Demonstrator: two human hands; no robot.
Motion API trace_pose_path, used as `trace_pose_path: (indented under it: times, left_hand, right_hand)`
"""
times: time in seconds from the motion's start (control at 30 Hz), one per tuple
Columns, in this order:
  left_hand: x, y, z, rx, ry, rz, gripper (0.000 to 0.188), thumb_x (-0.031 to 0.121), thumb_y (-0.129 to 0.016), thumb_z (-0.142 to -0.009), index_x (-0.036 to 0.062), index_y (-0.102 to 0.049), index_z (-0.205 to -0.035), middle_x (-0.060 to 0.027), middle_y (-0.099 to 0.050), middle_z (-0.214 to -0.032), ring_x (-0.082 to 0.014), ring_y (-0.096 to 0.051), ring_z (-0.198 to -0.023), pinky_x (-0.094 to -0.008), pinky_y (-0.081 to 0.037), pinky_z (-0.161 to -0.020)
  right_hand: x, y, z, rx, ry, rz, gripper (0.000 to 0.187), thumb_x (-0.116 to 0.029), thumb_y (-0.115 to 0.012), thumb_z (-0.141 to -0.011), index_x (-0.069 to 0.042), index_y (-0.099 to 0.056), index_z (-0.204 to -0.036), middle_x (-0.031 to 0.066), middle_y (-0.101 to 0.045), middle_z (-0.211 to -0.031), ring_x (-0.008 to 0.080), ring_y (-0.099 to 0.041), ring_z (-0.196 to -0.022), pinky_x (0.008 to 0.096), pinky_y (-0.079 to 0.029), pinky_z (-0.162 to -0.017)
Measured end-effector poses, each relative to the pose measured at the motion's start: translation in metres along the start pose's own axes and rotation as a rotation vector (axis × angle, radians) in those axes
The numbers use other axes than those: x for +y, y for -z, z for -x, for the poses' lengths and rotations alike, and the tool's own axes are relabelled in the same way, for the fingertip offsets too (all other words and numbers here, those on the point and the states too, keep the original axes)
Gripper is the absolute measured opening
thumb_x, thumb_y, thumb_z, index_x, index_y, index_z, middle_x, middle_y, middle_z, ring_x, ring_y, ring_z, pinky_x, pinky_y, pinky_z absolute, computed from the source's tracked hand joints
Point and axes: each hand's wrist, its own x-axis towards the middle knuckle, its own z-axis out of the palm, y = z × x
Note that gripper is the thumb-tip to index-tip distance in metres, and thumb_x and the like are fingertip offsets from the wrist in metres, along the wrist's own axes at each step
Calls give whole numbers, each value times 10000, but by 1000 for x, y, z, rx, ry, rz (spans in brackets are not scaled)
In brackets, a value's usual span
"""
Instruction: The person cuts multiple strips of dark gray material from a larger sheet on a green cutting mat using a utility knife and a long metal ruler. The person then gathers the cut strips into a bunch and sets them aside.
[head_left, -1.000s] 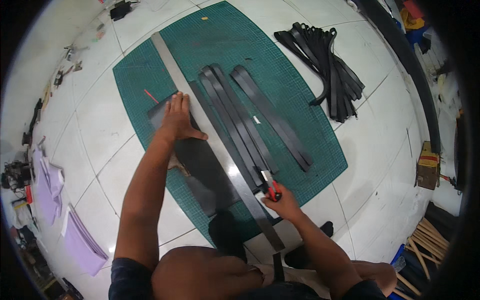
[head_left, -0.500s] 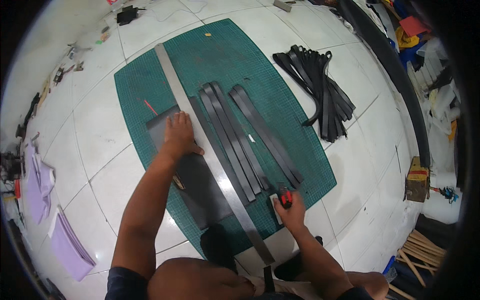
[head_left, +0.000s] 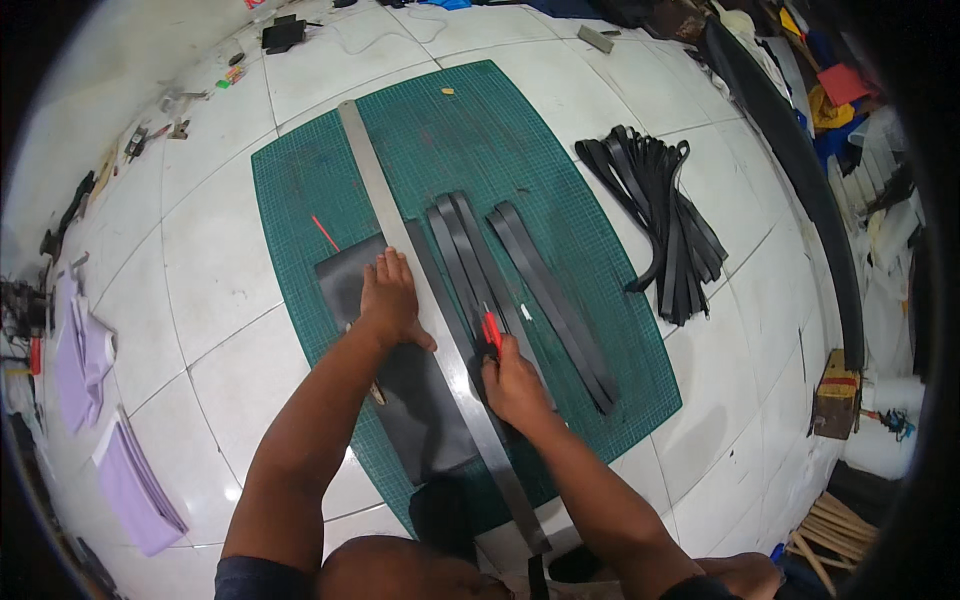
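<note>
My left hand [head_left: 392, 303] lies flat, fingers stretched out, over a long steel ruler [head_left: 455, 385] and the black leather-like sheet [head_left: 420, 420] beneath it. The ruler runs lengthwise across the sheet and past its ends. My right hand [head_left: 518, 385] is closed round a red and black utility knife [head_left: 491, 330], held above the black strips just right of the ruler. Whether its blade touches anything cannot be made out. Folded black strips [head_left: 462, 240] lie beside the sheet, and another folded pair [head_left: 550, 300] lies further right.
A green cutting mat [head_left: 620, 370] lies on the white tiled floor [head_left: 230, 350]. A bundle of black straps [head_left: 665, 220] is at its right, folded lilac cloth [head_left: 140, 485] at the left. A long black roll [head_left: 805, 160] and a small box [head_left: 835, 395] line the right side.
My right hand has moved up and left with the utility knife, from the mat's near right part to beside the ruler. My left hand stays on the ruler. The whole view has shifted slightly.
</note>
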Motion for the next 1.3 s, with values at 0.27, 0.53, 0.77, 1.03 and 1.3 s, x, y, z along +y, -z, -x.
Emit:
trace_pose_path:
  times: [0.27, 0.53, 0.77, 1.03, 1.3]
  left_hand:
    - [-9, -7, 3, 25, -7, 58, 1550, 770, -830, -495, -108, -108, -1549, -298, -106, -1634, -411, -153, -1526, -522, -227, -1206]
    - [-10, -14, -1, 76, -54, 52, 1511, 761, -831, -501, -87, -147, -1548, -289, -157, -1624, -408, -162, -1524, -503, -287, -1183]
    - [-10, -16, 1, 85, -44, 102, 1496, 732, -851, -494, -58, -152, -1555, -277, -151, -1627, -413, -142, -1528, -501, -297, -1177]
    - [-6, -3, 1, 34, -42, 61, 1515, 754, -829, -529, -57, -86, -1571, -247, -87, -1654, -367, -129, -1541, -482, -265, -1195]
    - [-8, -7, 6, 103, -2, 106, 1568, 710, -877, -458, -82, -87, -1557, -248, -102, -1647, -368, -156, -1533, -474, -275, -1201]
  right_hand:
    - [-61, -16, -92, -134, 66, 183, 379, -149, -514, -943, 50, -401, -1245, 327, -666, -1020, 517, -646, -980, 588, -494, -868]
    - [-101, -28, -145, -119, 67, 173, 312, -199, -478, -982, 31, -442, -1191, 313, -663, -1114, 478, -636, -1091, 558, -482, -947]
    - [-114, -25, -147, -223, -14, 147, 367, -212, -501, -978, 38, -425, -1236, 340, -624, -1192, 475, -603, -1162, 523, -475, -992]
    - [-107, -20, -152, -245, -18, 164, 362, -184, -503, -973, 9, -432, -1270, 316, -640, -1196, 455, -621, -1148, 521, -482, -977]
    - [-49, 2, -23, -395, -149, 218, 315, -159, -500, -953, -10, -426, -1220, 310, -659, -1082, 482, -642, -1047, 554, -480, -935]
